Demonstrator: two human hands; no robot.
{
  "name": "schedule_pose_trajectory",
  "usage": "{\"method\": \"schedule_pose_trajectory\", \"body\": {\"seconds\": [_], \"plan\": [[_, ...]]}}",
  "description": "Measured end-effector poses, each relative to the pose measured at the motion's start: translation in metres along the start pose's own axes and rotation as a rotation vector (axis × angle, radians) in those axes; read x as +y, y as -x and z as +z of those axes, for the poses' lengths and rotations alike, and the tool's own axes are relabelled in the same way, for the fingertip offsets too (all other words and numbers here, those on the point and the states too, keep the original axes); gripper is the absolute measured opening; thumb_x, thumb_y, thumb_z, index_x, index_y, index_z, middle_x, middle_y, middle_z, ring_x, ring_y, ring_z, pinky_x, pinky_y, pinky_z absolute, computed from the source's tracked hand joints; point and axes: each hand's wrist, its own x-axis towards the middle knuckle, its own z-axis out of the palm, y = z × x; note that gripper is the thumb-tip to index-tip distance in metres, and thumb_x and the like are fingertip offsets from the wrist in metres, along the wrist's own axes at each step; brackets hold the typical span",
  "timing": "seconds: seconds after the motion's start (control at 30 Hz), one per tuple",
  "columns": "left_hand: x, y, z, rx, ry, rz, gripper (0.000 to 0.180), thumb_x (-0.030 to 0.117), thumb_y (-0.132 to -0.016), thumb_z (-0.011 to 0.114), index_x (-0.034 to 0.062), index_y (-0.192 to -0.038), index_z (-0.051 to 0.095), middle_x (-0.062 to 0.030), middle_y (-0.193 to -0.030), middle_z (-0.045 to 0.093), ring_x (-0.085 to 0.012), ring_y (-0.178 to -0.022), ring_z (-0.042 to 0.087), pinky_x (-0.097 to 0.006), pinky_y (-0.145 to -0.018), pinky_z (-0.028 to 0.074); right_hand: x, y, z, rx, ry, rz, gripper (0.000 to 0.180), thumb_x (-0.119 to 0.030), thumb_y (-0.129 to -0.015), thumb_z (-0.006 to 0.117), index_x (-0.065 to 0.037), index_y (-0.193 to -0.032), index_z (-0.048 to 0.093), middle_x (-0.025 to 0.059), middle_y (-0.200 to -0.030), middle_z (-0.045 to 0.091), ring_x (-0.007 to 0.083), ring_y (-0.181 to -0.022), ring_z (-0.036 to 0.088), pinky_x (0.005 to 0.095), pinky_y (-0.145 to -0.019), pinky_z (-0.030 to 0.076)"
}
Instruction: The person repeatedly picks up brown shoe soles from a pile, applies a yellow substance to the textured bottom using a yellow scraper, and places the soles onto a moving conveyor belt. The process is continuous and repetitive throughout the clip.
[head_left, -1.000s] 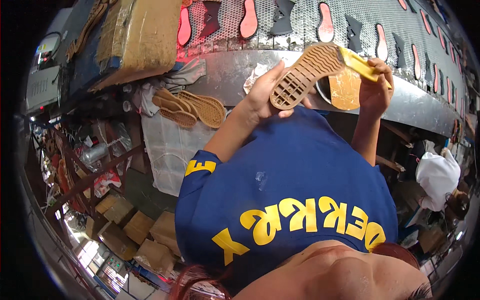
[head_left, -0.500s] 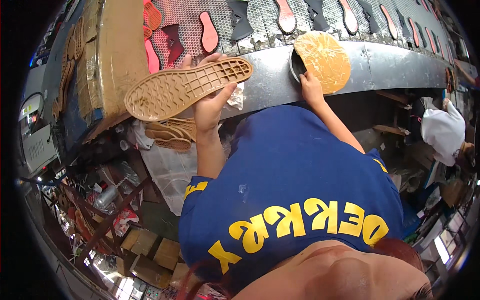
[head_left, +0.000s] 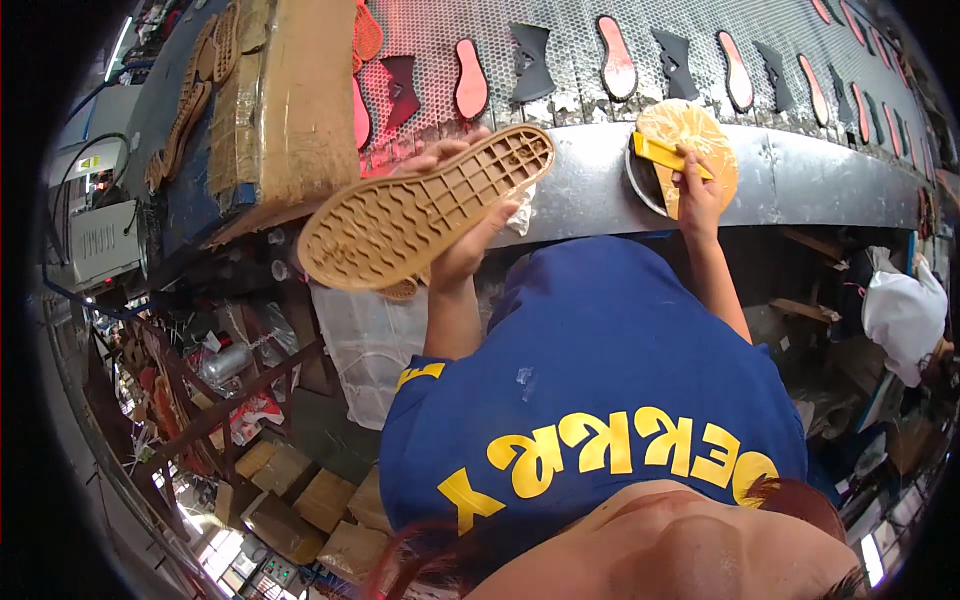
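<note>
A tan rubber shoe sole [head_left: 425, 212] is held tilted, its ridged tread up, in my left hand [head_left: 468, 248]. My fingers wrap its far edge and the thumb lies along the near one. To the right, my right hand [head_left: 698, 198] pinches a flat yellow handle [head_left: 655, 152]; whatever tool end it has cannot be made out. The handle lies over the dark opening of a round container [head_left: 643, 185]. A tan, crusted cover [head_left: 690, 122] hides the rest of the container, which stands on the metal ledge [head_left: 580, 180].
Beyond the ledge, a perforated belt carries pink insoles [head_left: 618, 60] and black shoe pieces [head_left: 530, 62]. Cardboard [head_left: 305, 120] and more tan soles [head_left: 210, 60] are at the left. A translucent bin [head_left: 370, 340] stands below. A white cloth bundle [head_left: 903, 315] shows at far right.
My right hand has brought the yellow handle into view over the container's opening. The whole view has shifted, and the sole stays in my left hand, now covering most of the soles below.
</note>
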Motion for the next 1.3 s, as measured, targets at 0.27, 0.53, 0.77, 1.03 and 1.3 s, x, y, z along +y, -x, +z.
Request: {"method": "schedule_pose_trajectory", "body": {"seconds": [0.27,0.53,0.77,1.03,1.3], "plan": [[-0.016,0.003,0.026,0.0,0.004,0.082,0.077,-0.006,-0.07,0.077,0.01,-0.125,0.026,-0.0135,-0.127,0.038,-0.0277,-0.128,0.041,-0.038,-0.106,0.04,-0.11,0.05,0.083,-0.422,0.461,-0.793,0.047,-0.044,-0.087,0.063,0.002,-0.094,0.066,0.0121,-0.092,0.058,0.0218,-0.084,0.061,0.0307,-0.072,0.05],[-0.006,0.0,0.049,-0.019,-0.171,0.126,0.073,0.002,-0.071,0.078,0.0117,-0.122,0.028,-0.0137,-0.124,0.043,-0.0288,-0.127,0.042,-0.039,-0.105,0.036,-0.098,0.062,0.107,-0.365,0.528,-0.879,0.038,-0.033,-0.076,0.075,0.0,-0.095,0.068,0.0108,-0.092,0.058,0.0203,-0.077,0.06,0.0288,-0.066,0.049],[-0.017,0.0,0.05,-0.086,-0.157,0.16,0.071,0.009,-0.073,0.078,0.0093,-0.128,0.032,-0.0108,-0.129,0.045,-0.022,-0.124,0.044,-0.033,-0.106,0.034,-0.11,0.065,0.108,-0.528,0.501,-0.949,0.038,-0.034,-0.076,0.074,-0.001,-0.095,0.068,0.0097,-0.09,0.06,0.0214,-0.08,0.061,0.0302,-0.069,0.051],[-0.005,-0.004,0.058,-0.1,-0.175,0.25,0.075,-0.007,-0.071,0.068,0.0142,-0.131,0.028,-0.0151,-0.128,0.041,-0.0317,-0.128,0.042,-0.044,-0.107,0.034,-0.107,0.05,0.102,-0.346,0.593,-0.971,0.032,-0.023,-0.075,0.077,-0.001,-0.094,0.066,0.0095,-0.088,0.058,0.0208,-0.078,0.061,0.029,-0.065,0.051],[-0.008,-0.001,0.065,-0.093,-0.097,0.256,0.076,-0.009,-0.067,0.068,0.0192,-0.127,0.031,-0.0145,-0.126,0.039,-0.0371,-0.127,0.042,-0.048,-0.106,0.039,-0.115,0.051,0.098,-0.273,0.717,-1.043,0.031,-0.018,-0.073,0.079,-0.001,-0.094,0.064,0.0098,-0.086,0.059,0.0226,-0.072,0.061,0.0303,-0.058,0.051]]}}
